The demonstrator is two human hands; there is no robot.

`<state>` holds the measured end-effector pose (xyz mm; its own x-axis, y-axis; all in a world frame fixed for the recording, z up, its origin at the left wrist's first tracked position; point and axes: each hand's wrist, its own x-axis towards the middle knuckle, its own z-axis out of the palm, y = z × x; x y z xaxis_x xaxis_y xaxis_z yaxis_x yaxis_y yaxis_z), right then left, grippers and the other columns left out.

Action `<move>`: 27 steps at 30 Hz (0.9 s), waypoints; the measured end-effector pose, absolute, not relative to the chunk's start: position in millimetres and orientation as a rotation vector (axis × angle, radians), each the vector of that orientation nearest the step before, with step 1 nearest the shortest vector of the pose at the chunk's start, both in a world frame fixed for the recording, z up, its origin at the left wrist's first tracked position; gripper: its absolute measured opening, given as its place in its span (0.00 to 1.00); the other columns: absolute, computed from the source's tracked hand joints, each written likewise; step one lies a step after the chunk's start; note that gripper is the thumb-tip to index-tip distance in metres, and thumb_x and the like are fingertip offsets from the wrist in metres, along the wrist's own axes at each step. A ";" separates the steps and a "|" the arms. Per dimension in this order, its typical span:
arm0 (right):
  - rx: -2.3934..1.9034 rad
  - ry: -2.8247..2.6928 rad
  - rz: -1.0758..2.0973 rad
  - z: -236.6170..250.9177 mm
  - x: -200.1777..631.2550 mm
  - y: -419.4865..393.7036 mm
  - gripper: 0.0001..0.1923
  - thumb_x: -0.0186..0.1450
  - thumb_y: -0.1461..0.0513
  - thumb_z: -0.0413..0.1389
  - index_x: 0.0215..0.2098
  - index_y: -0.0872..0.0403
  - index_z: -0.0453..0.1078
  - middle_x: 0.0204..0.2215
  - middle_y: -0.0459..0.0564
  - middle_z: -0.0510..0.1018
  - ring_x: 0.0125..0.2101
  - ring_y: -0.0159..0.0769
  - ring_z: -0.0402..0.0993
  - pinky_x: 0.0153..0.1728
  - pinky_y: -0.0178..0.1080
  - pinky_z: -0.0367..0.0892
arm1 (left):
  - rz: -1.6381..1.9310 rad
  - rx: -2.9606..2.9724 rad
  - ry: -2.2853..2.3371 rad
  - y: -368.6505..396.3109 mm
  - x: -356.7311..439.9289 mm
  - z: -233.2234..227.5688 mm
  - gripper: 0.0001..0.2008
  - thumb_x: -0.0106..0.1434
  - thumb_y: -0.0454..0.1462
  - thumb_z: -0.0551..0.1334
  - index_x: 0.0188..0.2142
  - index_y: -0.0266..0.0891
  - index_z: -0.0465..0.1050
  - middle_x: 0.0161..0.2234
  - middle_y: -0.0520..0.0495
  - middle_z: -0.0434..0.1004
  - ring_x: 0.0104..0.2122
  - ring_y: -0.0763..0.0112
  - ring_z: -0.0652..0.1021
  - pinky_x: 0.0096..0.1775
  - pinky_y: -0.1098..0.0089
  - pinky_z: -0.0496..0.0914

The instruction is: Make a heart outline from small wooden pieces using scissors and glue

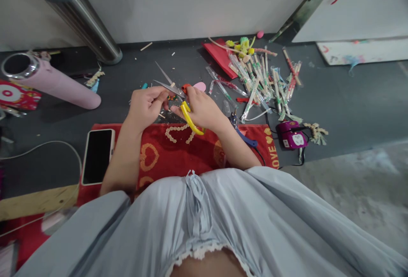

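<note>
Right hand (204, 109): fingers curled around the yellow handles of the scissors (187, 114)
Scissors: within that grip, 2 blades parted, pointing away and leftward
Left hand (143, 104): thumb and fingers pinched just left of the handles — what they hold, I cannot tell
Braided strip (177, 128): nearer the body than the grip, on the red cloth (172, 162)
Wrapped sticks (251, 72): heaped beyond the grip, to its right

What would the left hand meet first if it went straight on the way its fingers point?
The left hand would most likely meet the yellow-handled scissors, held in the right hand, though depth is unclear in this single view.
</note>
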<state>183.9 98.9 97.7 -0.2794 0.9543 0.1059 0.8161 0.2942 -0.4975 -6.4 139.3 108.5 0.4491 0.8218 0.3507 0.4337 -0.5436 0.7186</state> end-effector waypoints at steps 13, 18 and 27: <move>-1.906 -2.143 0.542 109.9 172.2 97.1 0.31 0.71 0.40 0.43 0.46 0.58 0.68 0.42 0.60 0.80 0.39 0.46 0.76 0.36 0.40 0.62 | 0.877 2.430 1.234 143.5 -10.4 101.5 0.19 0.71 0.45 0.51 0.28 0.41 0.72 0.21 0.51 0.74 0.24 0.71 0.75 0.32 0.70 0.68; -1.774 -2.170 0.522 102.9 177.3 99.9 0.35 0.70 0.38 0.39 0.49 0.60 0.65 0.44 0.62 0.78 0.42 0.46 0.75 0.41 0.42 0.65 | 0.930 2.415 1.208 145.9 -8.2 98.4 0.22 0.71 0.46 0.51 0.24 0.41 0.70 0.21 0.51 0.74 0.24 0.72 0.74 0.32 0.71 0.67; -1.517 -2.224 0.463 89.2 185.8 102.0 0.41 0.64 0.31 0.40 0.49 0.58 0.60 0.46 0.63 0.74 0.47 0.49 0.73 0.51 0.50 0.67 | 0.880 2.008 0.980 144.2 -12.5 93.0 0.25 0.69 0.56 0.55 0.34 0.41 0.79 0.17 0.52 0.70 0.18 0.74 0.70 0.26 0.71 0.66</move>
